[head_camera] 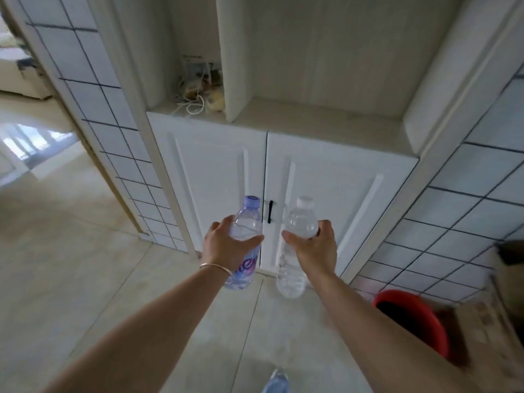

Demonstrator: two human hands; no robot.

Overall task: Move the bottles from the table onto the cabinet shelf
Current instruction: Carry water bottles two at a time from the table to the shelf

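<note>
Nearest the camera, a blurred bit of light blue cloth point(276, 381) shows at the bottom edge, over the pale floor point(85, 265). Two bare forearms reach forward. The left hand point(224, 245), a thin bracelet point(217, 267) on its wrist, has its fingers wrapped around a clear bottle with a purple cap point(246, 236) and a purple label. The right hand point(313, 246) grips a clear bottle with a white cap point(297, 236) in the same way. Both bottles are upright, side by side and a little apart, held in the air in front of the white cabinet doors point(283, 188). A red bucket point(414, 316) stands on the floor to the right. Above the doors, the wide cabinet shelf point(320, 123) lies bare; the narrow compartment to its left holds tangled cords point(198, 100).
</note>
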